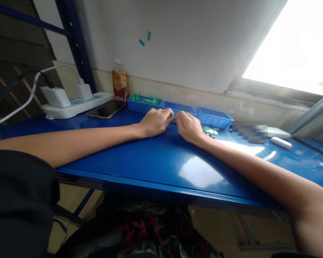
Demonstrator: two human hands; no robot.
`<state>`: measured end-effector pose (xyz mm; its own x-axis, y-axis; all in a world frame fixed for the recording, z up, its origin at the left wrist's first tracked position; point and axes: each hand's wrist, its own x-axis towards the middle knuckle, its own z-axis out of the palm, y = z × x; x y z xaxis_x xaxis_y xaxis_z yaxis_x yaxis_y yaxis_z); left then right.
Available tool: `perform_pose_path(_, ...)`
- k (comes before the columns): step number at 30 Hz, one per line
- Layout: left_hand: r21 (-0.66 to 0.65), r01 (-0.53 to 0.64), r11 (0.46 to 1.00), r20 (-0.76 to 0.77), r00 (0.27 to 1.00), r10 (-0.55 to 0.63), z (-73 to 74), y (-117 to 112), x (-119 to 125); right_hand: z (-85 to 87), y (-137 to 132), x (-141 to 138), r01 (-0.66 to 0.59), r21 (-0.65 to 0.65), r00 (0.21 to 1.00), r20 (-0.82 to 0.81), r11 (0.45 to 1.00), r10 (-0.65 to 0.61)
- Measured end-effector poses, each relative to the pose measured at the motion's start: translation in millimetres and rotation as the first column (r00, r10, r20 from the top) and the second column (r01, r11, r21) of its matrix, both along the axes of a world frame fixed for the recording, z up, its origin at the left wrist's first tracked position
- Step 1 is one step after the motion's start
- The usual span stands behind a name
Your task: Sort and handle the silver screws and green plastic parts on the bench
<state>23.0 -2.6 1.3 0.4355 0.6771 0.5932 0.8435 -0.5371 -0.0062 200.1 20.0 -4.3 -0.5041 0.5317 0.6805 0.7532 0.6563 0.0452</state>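
The bare left hand [157, 122] and the bare right hand [190, 127] meet almost fingertip to fingertip, each closed to a pinch on a small, grey, metallic-looking piece [173, 119], whose shape the fingers mostly hide. The piece is between the hands, over the glossy blue table [140, 157], probably because something so small needs steadying from both sides. Just beyond the right wrist lies a loose heap of small green and metallic-looking bits [210, 131], perhaps placed for easy reach. Behind the hands, a blue plastic tray of green pieces [144, 106], a middle blue plastic tray [180, 106] and a right-hand blue plastic tray [214, 121] stand in a row, likely keeping the front free for working. Farther left, a flat, dark-screened phone [107, 109] lies near a long white plastic power strip [78, 107], seemingly for charging
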Motion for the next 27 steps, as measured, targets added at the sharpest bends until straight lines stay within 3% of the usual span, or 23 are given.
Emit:
perform_pose_path(3, 0.002, 0.009, 1.000, 0.000, 1.000, -0.009, 0.2, -0.6, 0.0, -0.1, 2.7, 0.3, -0.028, -0.012, 1.000, -0.002, 1.000, 0.028)
perform_pose_path(9, -0.015, 0.045, 0.999, -0.015, 0.999, -0.045, 1.1, -1.8, 0.3, -0.1, 8.5, 3.6, -0.218, -0.071, 0.973, -0.098, 0.973, 0.211)
perform_pose_path(12, -0.017, 0.054, 0.998, -0.017, 0.998, -0.054, 0.9, -1.0, -0.1, 0.4, 7.8, 4.2, -0.239, -0.082, 0.967, -0.112, 0.967, 0.230)
perform_pose_path(19, -0.020, 0.073, 0.997, -0.014, 0.997, -0.073, 0.2, -0.2, -0.9, 1.2, 5.2, 2.4, -0.185, -0.114, 0.979, -0.114, 0.976, 0.172)
perform_pose_path(27, -0.014, 0.078, 0.997, -0.027, 0.997, -0.078, 1.3, -1.7, -0.4, -2.8, 8.9, 2.5, -0.035, -0.002, 0.999, 0.005, 0.999, 0.035)
